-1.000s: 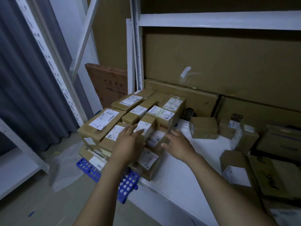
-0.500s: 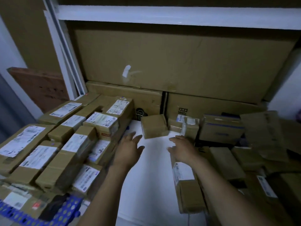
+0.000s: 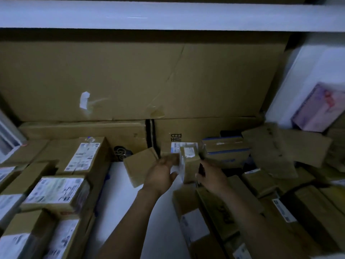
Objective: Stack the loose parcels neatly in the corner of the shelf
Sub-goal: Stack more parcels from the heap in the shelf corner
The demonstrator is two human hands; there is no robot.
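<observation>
I am facing one big cardboard sheet (image 3: 130, 75) leaning along the back of the shelf (image 3: 121, 202), with two long cartons (image 3: 84, 128) lying at its foot. In the left corner the stacked parcels (image 3: 56, 189) are sitting in tidy rows. I am counting six labelled tops there, though the frame edge is cutting off more. To my right the loose parcels (image 3: 270, 156) are lying in an overlapping heap, too tangled and dim for a sure count. One plain box (image 3: 140, 165) is resting askew just beside my left hand (image 3: 160, 176).

Between that hand and my right hand (image 3: 211, 176) I am holding one small parcel (image 3: 190, 159), near the back of the shelf, between stack and heap. It seems to be lifted, though blur is hiding its underside. My fingers (image 3: 168, 161) are curling onto its left face, and those of the right hand are pressing the opposite side. I am judging it light and stiff: taped cardboard with a slick label. So I am taking it by opposite faces, clear of the label, without squeezing hard.
</observation>
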